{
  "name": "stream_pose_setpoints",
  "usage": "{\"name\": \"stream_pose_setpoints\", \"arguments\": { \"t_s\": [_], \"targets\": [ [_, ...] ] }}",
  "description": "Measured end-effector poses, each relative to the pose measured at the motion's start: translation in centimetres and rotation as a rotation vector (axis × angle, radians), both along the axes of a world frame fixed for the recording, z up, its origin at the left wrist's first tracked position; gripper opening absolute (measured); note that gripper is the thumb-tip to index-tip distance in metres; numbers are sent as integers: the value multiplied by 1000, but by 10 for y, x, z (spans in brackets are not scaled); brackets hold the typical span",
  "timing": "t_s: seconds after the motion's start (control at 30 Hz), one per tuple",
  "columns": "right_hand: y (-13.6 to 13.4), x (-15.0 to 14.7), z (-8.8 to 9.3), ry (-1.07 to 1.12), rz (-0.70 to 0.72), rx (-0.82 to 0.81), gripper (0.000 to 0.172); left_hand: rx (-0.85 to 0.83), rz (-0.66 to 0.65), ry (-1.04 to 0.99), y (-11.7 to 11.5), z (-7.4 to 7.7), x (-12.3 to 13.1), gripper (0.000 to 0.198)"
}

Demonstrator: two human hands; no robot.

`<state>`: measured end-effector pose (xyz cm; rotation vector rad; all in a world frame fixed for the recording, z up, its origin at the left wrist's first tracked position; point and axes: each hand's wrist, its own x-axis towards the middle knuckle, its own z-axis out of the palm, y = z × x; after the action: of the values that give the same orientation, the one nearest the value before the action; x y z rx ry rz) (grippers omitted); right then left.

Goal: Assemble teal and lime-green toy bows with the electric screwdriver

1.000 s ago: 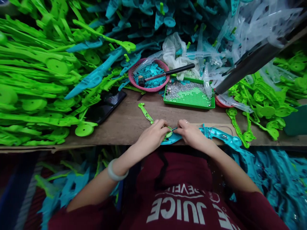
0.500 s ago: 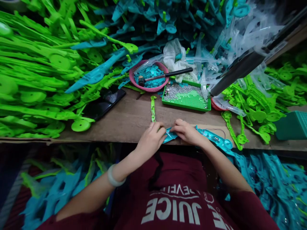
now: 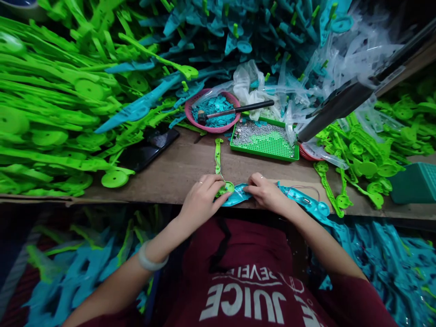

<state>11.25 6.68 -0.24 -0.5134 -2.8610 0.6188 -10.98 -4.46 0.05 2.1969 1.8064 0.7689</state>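
Observation:
My left hand (image 3: 201,196) has its thumb and fingers closed round the disc end of a green plastic part (image 3: 218,156), whose narrow arm points away from me. A thin wire runs along this part. My left thumb lies close to the tip of a long blue plastic shell (image 3: 235,196) at the table's front edge. With bent fingers, my right hand (image 3: 267,194) grips that shell near its middle. The shell's other end, with a thin reddish wire and small fittings inside, stretches out to the right under my right forearm.
Behind my hands stand a pink basket (image 3: 189,119) of small blue pieces with a hammer (image 3: 238,109) across it, and a green tray (image 3: 262,152) of tiny metal parts. A black phone (image 3: 150,147) lies left. Piled green parts (image 3: 51,91) and a dark pole (image 3: 337,111) flank the table.
My left hand has moved left and uncovered the green disc end beside the blue shell. The shell's tip has shifted slightly left. My right hand stays nearly in place.

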Motion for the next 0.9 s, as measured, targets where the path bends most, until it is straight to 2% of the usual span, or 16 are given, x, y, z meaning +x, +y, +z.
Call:
{"name": "stream_pose_setpoints", "arguments": {
  "t_s": [0.13, 0.33, 0.47, 0.57, 0.67, 0.8, 0.9],
  "targets": [
    [-1, -1, -2, -2, -9, 34, 30, -39, -76, 4, -2, -1, -18, 26],
    [-9, -1, -1, -24, -46, 115, 32, -154, -167, -84, 6, -3, -32, 32],
    [-14, -3, 1, -42, -77, 128, 29, -116, -175, -93, 16, -9, -42, 29],
    [-17, -5, 2, -53, -101, 120, 27, -58, -293, 80, 30, -13, -54, 35],
    [-16, -5, 2, -51, -97, 87, 27, -76, -438, 190, 47, -7, -63, 35],
    [-9, 6, 2, -31, -86, 20, 30, -183, -581, 176, 65, 6, -67, 29],
    [-8, 13, 8, -14, -136, 14, 27, -228, -642, 78, 67, 8, -63, 29]
  ]
}}
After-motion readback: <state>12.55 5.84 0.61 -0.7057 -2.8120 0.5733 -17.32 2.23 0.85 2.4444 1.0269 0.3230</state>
